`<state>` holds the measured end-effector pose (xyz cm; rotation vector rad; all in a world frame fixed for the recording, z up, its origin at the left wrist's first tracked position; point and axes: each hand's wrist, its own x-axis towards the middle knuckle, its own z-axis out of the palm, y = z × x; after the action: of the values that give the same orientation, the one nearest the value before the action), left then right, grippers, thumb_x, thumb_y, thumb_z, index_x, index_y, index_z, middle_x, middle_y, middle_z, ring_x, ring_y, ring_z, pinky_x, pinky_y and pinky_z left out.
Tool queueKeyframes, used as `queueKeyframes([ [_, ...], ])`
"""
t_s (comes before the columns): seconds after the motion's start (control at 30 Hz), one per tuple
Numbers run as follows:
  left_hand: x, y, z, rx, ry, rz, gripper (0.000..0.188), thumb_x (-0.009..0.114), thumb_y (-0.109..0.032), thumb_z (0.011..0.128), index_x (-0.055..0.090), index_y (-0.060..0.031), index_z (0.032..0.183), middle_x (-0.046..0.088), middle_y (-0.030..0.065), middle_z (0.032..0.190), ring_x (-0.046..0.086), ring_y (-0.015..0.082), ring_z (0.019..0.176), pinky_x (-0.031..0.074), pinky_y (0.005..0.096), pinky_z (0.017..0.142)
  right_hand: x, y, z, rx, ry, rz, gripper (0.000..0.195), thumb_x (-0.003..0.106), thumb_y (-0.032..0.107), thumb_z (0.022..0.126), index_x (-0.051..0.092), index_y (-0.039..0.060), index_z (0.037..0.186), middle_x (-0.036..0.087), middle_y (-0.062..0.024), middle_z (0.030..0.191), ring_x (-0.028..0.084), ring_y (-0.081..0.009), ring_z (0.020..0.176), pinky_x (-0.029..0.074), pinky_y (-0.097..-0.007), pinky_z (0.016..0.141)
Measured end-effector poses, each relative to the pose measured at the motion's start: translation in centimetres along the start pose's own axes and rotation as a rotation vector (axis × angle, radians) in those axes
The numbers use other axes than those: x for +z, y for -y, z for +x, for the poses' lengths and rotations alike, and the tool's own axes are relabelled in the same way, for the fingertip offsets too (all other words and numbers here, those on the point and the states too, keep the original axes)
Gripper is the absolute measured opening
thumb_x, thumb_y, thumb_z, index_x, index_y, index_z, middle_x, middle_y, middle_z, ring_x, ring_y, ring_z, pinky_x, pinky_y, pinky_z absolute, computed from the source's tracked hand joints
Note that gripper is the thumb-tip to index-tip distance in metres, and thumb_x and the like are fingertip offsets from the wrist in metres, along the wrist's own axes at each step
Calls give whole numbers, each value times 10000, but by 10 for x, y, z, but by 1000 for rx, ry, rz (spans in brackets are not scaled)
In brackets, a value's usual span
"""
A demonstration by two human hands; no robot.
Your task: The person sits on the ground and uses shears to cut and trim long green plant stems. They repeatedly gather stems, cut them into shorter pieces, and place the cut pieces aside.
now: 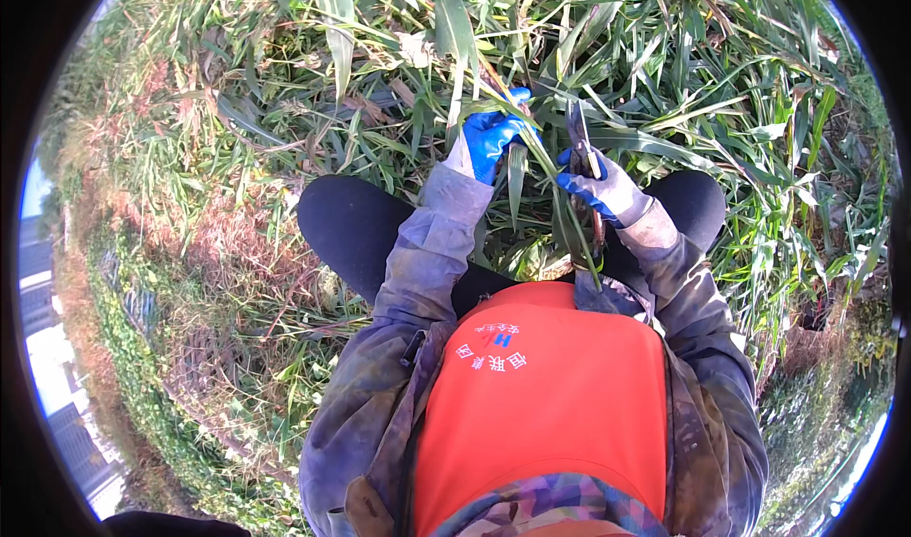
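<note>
My left hand (pixel 491 141), in a blue-coated work glove, grips a green leafy stalk (pixel 542 154) that looks like maize or sorghum. The stalk slants from above this hand down past the right hand towards my lap. In my right hand (pixel 601 187), gloved the same way, is a metal hand tool (pixel 580 135), apparently pruning shears. Its narrow end points away from me, and a reddish handle shows below the palm. Whether its jaws are apart is not clear. A long green leaf (pixel 517 181) hangs between the two hands.
Cut stalks and leaves (pixel 683 60) lie in a thick layer before me and to the right. My bent knees (pixel 352 224) flank the work. Dry reddish grass (pixel 263 252) covers the left side, with low green plants (pixel 135 395) beyond it.
</note>
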<state>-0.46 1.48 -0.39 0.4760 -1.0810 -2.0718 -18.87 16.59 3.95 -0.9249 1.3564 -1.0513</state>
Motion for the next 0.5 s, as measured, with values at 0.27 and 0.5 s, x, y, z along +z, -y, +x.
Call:
queueKeyframes([
  [0.27,-8,30,-22,125,-389,-25,343,502,-24,974,543,-45,1314,644,59,930,639,162,790,564,312,732,64,-29,19,-243,-258,-14,227,655,-49,834,616,55,1031,605,9,861,558,-87,794,477,-259,747],
  [0.5,-7,26,-22,101,-648,-224,205,465,-9,971,558,-61,1145,550,41,773,543,156,600,540,340,574,11,-30,31,-324,-575,195,274,623,-57,872,579,48,1122,577,-7,874,566,-101,709,497,-248,645],
])
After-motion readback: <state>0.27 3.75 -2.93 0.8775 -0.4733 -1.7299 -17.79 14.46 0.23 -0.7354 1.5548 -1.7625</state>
